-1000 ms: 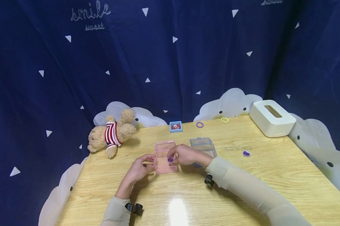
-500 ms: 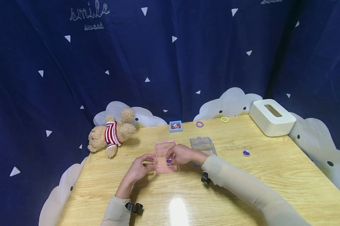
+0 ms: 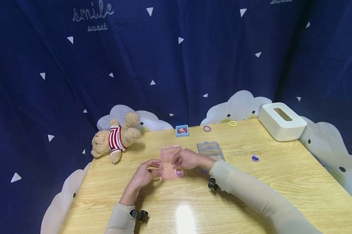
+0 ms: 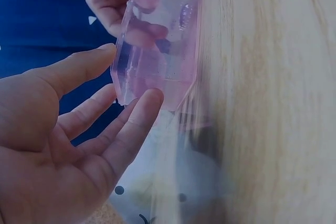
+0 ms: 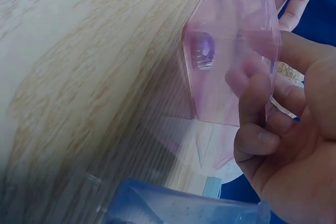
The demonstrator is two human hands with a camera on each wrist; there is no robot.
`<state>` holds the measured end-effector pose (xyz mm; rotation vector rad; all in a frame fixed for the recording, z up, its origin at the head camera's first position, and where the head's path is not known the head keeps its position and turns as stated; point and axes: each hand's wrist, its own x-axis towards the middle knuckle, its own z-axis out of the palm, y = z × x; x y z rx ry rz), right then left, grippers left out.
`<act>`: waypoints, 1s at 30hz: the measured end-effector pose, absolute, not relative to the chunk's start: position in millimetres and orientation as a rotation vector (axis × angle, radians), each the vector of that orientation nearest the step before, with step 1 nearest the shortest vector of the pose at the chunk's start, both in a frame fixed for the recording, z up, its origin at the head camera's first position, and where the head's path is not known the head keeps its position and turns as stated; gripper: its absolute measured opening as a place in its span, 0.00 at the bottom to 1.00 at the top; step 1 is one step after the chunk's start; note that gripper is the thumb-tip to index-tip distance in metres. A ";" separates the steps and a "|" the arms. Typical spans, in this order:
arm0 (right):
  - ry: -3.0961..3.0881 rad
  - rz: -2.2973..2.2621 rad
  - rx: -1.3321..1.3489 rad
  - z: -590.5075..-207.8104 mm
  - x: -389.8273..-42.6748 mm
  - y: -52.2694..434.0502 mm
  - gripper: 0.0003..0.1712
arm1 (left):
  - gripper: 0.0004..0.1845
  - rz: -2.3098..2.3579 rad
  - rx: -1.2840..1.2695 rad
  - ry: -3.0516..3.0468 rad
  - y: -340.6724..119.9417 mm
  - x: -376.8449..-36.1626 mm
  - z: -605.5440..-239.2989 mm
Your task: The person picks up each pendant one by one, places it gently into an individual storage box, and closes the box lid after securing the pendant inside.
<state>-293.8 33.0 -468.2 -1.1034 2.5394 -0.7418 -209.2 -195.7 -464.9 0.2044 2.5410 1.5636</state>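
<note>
Hands [image 3: 164, 167] over wooden table [image 3: 281, 182]

Translucent pink box [image 3: 170, 162] containing a purple gem [image 3: 178, 173]; beside it a translucent blue box [image 3: 210, 150], both on a pale wood-grain bench [image 3: 281, 182]. Beige teddy bear [image 3: 117, 137] in a red-and-white striped shirt; purple ring [image 3: 207, 128], yellow ring [image 3: 232, 123], cream tissue box [image 3: 282, 122]. Navy curtain [image 3: 176, 58] patterned with white triangles and clouds; beige sleeves [image 3: 252, 191].
</note>
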 end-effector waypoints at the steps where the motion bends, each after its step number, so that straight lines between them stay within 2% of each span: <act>1: 2.536 -0.758 -1.106 -467.8 -293.9 33.4 0.14 | 0.25 1.562 0.200 2.548 -196.8 -211.6 -469.2; 16: 2.534 -0.924 -1.151 -455.3 -297.0 52.1 0.14 | 0.26 1.556 0.140 2.553 -200.7 -218.7 -480.3; 30: 2.549 -1.054 -1.015 -444.2 -300.4 86.4 0.11 | 0.25 1.563 0.139 2.534 -201.3 -219.0 -483.5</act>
